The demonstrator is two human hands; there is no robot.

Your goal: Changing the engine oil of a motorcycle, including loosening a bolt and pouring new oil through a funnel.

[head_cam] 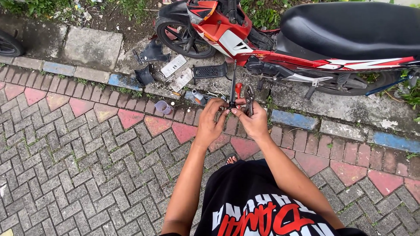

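Head view: black rod [232, 87] between both hands' fingertips.

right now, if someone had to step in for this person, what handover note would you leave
Left hand: fingertips pinch the lower end of a thin black rod held upright.
Right hand: fingers on the same rod end, with pliers gripped against the palm.
Things: red motorcycle parked at the kerb; removed black panels, a black footplate, a red-handled tool, a small bottle and a clear cup lie on the ground in front of it.
Done: panels are off the motorcycle.
Left: rod is in hand, not fitted; panels not refitted.
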